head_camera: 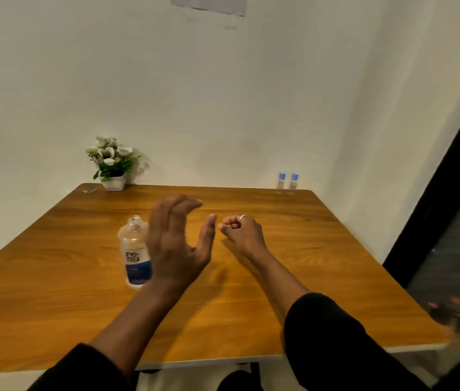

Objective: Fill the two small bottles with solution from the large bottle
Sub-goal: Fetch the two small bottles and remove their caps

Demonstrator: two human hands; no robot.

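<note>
Head view, one frame.

Large bottle point(135, 253): clear plastic, standing upright on the wooden table point(322, 263), left of centre. Long axis vertical, open neck pointing up, no cap on it. The white label band reads "re-nu" in dark letters. Below it is a blue band with small print too fine to read.

Small bottles: two, left one point(281, 182) and right one point(294, 182), at the far right corner of the table, near the wall. Both are upright, side by side and just apart, with blue caps on. Any labelling is too small to read. They stand well apart from the large bottle.

Left hand point(176, 241): open, fingers extended and slightly bent, thumb spread wide, palm facing right. It holds nothing. It sits just right of the large bottle and overlaps its edge in view; contact cannot be judged. Some motion blur.

Right hand point(241, 231): fingers curled into a loose fist above the table's centre. No object shows in it. A white ring point(242, 217) is on one finger.

Other: white flowers in a white pot point(113, 182) at the far left corner. Black sleeves on both arms.
</note>
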